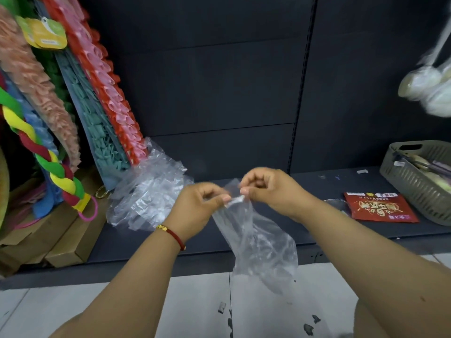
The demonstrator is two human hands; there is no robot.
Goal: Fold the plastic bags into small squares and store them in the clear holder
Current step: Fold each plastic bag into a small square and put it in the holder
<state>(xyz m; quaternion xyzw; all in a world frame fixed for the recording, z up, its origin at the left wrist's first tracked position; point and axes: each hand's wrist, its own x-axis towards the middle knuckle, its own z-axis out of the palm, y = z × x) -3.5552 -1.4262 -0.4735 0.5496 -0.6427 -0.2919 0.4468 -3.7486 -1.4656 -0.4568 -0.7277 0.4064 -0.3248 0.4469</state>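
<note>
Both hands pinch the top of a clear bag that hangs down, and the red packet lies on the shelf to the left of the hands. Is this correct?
Not quite. In the head view the left hand and right hand do pinch the top of the hanging bag, but the red packet lies on the shelf to the right of the hands.

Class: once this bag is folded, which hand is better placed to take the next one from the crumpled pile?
Probably left. The left hand is beside the crumpled pile of clear plastic bags on the dark shelf; the right hand would reach across. Both pinch the hanging clear plastic bag.
</note>
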